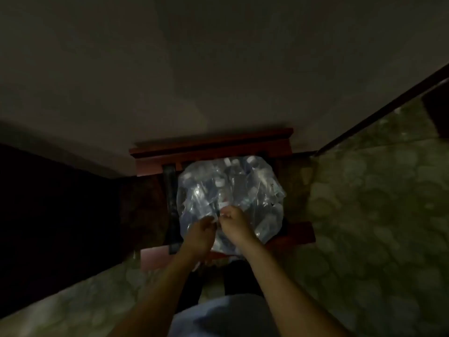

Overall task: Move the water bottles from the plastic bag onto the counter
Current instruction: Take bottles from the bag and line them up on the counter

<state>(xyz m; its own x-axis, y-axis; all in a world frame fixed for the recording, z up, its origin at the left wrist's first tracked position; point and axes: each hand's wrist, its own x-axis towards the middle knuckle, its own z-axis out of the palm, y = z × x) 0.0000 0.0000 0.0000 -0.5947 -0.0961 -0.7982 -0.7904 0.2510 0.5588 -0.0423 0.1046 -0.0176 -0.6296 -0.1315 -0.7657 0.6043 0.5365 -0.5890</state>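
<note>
we were barely started: both our left hand (200,233) and right hand (234,221) pinched the plastic bag (230,190) at 6 o'clock, water bottles (220,183) all inside on the wooden stand (211,147).

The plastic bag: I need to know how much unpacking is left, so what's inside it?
Through the clear plastic bag show several water bottles with white caps. Both hands pinch its near edge. Crumpled plastic and dim light hide the exact count.
</note>
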